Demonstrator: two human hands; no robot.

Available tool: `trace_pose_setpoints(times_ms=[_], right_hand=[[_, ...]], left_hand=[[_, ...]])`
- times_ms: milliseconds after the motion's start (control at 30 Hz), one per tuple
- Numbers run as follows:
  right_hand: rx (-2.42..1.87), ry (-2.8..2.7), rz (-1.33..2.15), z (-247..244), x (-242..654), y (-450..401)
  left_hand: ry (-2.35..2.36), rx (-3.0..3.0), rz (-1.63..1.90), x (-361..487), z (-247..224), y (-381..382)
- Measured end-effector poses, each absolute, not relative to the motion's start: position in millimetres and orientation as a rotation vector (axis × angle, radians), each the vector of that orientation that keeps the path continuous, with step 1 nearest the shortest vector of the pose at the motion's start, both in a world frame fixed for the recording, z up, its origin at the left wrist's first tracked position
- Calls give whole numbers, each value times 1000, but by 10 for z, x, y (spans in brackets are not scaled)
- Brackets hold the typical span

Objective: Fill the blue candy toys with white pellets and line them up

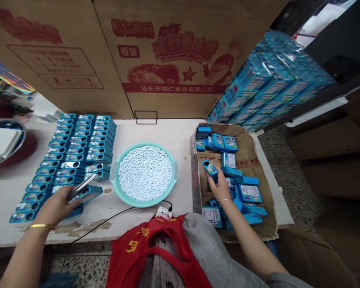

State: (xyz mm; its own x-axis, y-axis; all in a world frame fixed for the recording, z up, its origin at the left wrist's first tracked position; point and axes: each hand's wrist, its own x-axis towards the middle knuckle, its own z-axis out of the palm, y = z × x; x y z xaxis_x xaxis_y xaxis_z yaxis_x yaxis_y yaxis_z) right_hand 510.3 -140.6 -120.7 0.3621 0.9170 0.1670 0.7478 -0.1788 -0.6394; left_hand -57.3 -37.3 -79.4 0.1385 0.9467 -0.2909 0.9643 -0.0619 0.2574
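Right hand (219, 188) closed around a small blue tin (210, 170), fingers pinching it tilted over the cardboard box (195, 172) at the desk's right edge, glossy tins piled loosely inside! Left hand (55, 206) gripping a second blue tin (85, 195) near the front edge, a shiny metal strip (81, 187) angled up against it. Between them, a round teal plastic basin (144, 204) heaped with chalky white oval candies (145, 173), and neat rows of blue tins (78, 148) lined across the left side of the desk (123, 132).
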Motion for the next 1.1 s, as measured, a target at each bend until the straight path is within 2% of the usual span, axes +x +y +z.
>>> trace_pose_setpoints(times_ms=[100,233,333,433,533,633,700,767,867,967,1100], right_hand=[[-1805,-1267,361,-878,4921,-1463],[-1704,-857,582,-580,4708,-1496],[-1622,-582,985,-517,4497,-1529],[-1459,-584,1482,-482,4166,-1618],[-1295,-634,1713,-439,3825,-1728],[-1246,-620,1816,-451,3664,-1799],[-1171,-597,1954,-511,3687,-1825],[-1096,-572,2067,-600,3766,-1834],[-1128,-587,2010,-723,3872,-1782],[-1217,-630,1836,-794,3916,-1620],[-1291,-543,1684,-902,3954,-1360]], left_hand=[[1737,2072,-139,-515,-999,-262],[1768,2107,-234,-328,-1120,-226],[1858,2069,-290,-259,-1197,-236],[1912,2034,-305,-272,-1259,-266],[1965,2017,-180,-284,-1277,-331],[1948,2056,129,-200,-1240,-424],[1804,2096,253,-59,-1180,-500],[1593,2121,206,144,-1102,-581],[1402,2142,-108,506,-1012,-698],[1399,2122,-486,864,-1043,-788],[1456,2020,-473,1304,-1293,-841]])
